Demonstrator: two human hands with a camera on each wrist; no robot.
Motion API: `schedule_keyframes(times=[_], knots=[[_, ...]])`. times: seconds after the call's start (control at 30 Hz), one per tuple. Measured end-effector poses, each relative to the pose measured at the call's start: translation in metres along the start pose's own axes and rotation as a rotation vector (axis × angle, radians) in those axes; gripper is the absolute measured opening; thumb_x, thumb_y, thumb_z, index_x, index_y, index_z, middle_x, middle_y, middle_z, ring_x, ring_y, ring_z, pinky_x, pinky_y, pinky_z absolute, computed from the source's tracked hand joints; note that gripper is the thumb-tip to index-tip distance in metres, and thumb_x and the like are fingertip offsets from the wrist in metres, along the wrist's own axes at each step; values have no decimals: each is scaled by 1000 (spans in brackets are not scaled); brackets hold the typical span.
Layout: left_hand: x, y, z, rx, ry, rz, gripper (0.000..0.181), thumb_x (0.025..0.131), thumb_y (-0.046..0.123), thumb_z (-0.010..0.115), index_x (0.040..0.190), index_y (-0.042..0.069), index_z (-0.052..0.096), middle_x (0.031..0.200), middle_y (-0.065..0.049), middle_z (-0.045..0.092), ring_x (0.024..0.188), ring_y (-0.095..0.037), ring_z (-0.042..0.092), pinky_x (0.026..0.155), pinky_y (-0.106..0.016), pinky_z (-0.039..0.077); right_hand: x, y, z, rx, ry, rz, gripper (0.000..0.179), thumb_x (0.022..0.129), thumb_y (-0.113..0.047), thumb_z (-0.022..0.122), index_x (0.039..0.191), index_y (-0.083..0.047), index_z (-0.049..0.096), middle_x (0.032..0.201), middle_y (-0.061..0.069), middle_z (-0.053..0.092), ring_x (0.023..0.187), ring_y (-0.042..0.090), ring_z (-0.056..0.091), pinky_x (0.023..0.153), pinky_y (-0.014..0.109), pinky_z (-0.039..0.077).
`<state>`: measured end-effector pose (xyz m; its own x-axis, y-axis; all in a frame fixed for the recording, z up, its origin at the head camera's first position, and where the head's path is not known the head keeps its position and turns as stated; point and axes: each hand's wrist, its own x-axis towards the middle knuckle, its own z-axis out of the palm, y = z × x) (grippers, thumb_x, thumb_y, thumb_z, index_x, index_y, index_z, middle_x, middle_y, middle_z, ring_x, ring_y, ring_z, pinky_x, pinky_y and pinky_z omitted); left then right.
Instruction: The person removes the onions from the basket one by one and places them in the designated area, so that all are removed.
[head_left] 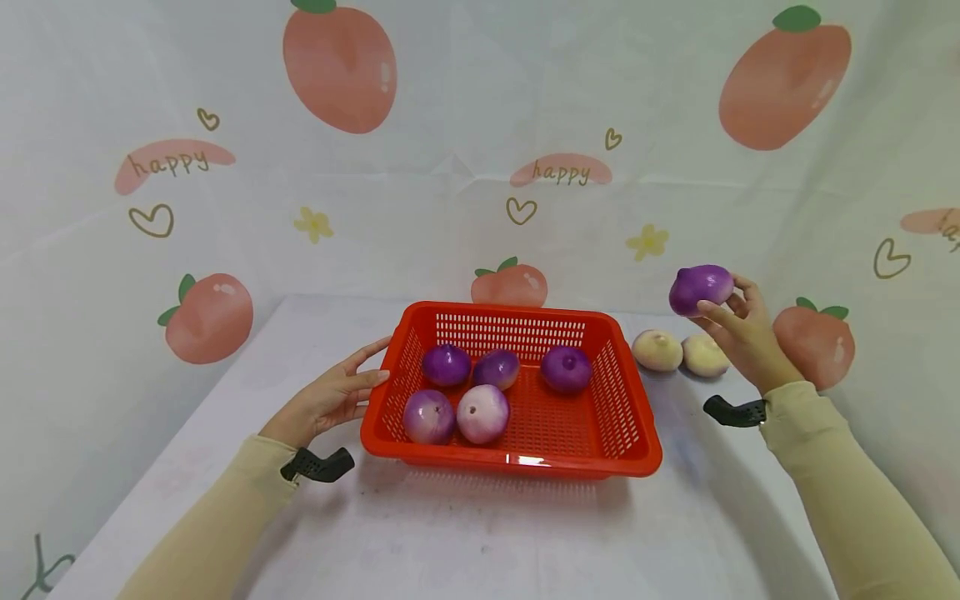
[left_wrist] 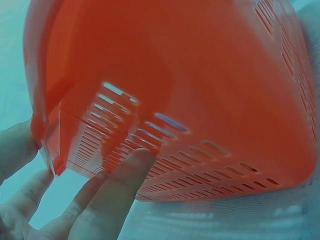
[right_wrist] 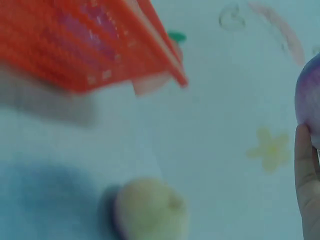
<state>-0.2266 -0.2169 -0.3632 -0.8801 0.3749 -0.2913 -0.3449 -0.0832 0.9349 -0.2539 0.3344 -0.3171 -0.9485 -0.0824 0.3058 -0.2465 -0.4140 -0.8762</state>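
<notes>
Clock face centred on the basket, head view. Container: one red slotted plastic basket (head_left: 585,465), standing on a white-covered table (head_left: 480,542). Contents: five purple onions (head_left: 566,369), two at 8 o'clock (one of them mostly white), the others at 10, 11 and 2. Held item: one purple-and-white onion (head_left: 701,290), raised off the table at 2 o'clock, outside the rim, gripped between thumb and fingers of the right hand (head_left: 742,333). Left hand (head_left: 330,400): at 9 o'clock, fingers extended against the basket's side, not curled round anything. Loose stock: two pale onions (head_left: 657,350), side by side on the table just outside the basket, near 3 o'clock. Step in hand, by judgement: carrying a single onion while the other hand steadies the basket; direction of travel not determinable. Next move, if basket-bound: calls for a swing towards 9 o'clock, clear of the rim, then gentle lowering onto the bare floor at 4 o'clock.
</notes>
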Motion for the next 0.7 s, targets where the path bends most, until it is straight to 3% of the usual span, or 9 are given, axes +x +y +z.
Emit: schedule_keyframes(times=[0.43, 0.53, 0.7], knots=[[0, -1, 0, -3, 10, -4, 72, 98, 17, 58, 155, 30, 17, 113, -1, 63, 93, -17, 70, 80, -39, 59, 4, 6, -53, 105, 200, -57, 59, 85, 18, 56, 124, -16, 27, 127, 4, 32, 102, 11, 61, 82, 25, 57], [0, -1, 0, 0, 13, -4, 72, 97, 17, 58, 155, 30, 17, 114, -2, 62, 94, -17, 70, 80, -39, 59, 3, 7, -64, 48, 273, -67, 59, 84, 16, 60, 122, -16, 29, 125, 2, 36, 102, 8, 58, 79, 21, 57], [0, -1, 0, 5, 16, -3, 72, 97, 19, 58, 155, 30, 17, 118, -3, 61, 95, -18, 70, 81, -39, 58, -3, 9, -75, -134, 424, -74, 54, 83, 9, 68, 117, -17, 35, 115, 0, 44, 96, 4, 53, 73, 9, 50]])
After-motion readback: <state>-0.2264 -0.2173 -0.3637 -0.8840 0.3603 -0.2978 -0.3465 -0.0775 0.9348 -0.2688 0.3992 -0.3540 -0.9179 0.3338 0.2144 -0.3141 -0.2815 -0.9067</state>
